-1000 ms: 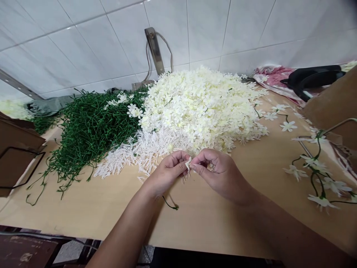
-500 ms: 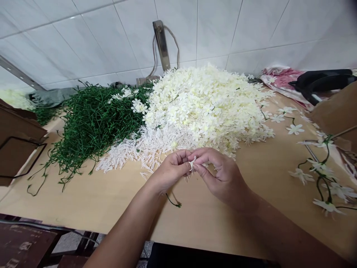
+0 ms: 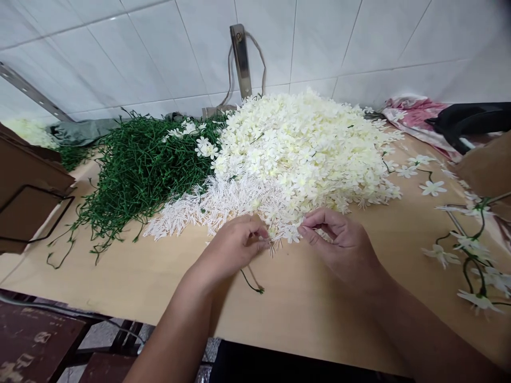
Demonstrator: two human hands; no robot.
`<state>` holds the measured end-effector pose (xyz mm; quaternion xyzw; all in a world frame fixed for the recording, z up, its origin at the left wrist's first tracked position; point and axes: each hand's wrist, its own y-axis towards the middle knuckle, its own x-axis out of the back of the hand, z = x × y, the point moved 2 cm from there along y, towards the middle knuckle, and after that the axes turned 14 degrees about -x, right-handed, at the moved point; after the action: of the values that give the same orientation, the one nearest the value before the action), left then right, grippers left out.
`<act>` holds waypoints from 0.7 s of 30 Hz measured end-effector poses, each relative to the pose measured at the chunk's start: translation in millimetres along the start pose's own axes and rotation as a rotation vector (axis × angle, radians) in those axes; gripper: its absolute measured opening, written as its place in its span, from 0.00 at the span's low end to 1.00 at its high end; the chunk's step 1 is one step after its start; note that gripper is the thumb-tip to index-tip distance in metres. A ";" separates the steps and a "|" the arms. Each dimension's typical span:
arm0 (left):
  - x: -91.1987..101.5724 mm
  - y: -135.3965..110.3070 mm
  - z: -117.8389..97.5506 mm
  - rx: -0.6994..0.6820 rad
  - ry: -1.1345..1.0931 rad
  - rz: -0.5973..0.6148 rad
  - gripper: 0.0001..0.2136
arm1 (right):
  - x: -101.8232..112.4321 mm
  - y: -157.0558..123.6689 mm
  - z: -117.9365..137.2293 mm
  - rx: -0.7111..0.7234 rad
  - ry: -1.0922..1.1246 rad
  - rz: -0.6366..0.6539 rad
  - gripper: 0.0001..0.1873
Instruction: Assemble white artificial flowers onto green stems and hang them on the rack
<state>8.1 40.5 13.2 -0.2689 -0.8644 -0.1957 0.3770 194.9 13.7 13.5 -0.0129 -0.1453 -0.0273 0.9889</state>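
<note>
My left hand (image 3: 235,247) is closed in a pinch on a thin green stem (image 3: 251,282) whose lower end hangs out below the palm, with a white stamen cluster at its fingertips. My right hand (image 3: 343,246) sits a little to the right, fingers curled and pinched at a small white flower (image 3: 292,234) on the edge of the pile. Just beyond both hands lies a spread of white stamen pieces (image 3: 207,208). Behind that rises a big heap of cream artificial flowers (image 3: 303,143). All of this rests on a light wooden table (image 3: 131,287).
A tangle of green plastic stems (image 3: 136,170) fills the back left. Assembled flower sprigs (image 3: 467,244) lie at the right edge. A brown cardboard box (image 3: 24,197) stands at the left, another (image 3: 487,165) at the right, with a black object (image 3: 467,119) and white tiled wall behind.
My hands have come apart: the right hand moved right to the pile's edge, while the left kept the stem. The view shifted slightly leftward.
</note>
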 end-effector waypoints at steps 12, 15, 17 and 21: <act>6.1 -2.2 3.7 -0.035 0.272 0.117 0.03 | -12.2 -1.9 -7.2 -0.163 0.062 0.188 0.07; 5.6 -1.3 3.1 -0.030 0.325 0.098 0.04 | -14.6 -2.0 -6.0 -0.161 0.028 0.240 0.04; 4.9 -0.8 2.5 -0.005 0.312 0.062 0.05 | -15.3 -2.0 -4.4 -0.158 0.018 0.267 0.04; 4.5 -1.7 3.8 0.111 0.244 -0.059 0.06 | -15.4 -1.5 -3.0 -0.155 0.057 0.275 0.03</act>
<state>2.5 42.6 14.0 -0.1962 -0.8292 -0.1899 0.4877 180.9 12.8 6.2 -0.1080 -0.1117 0.0968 0.9831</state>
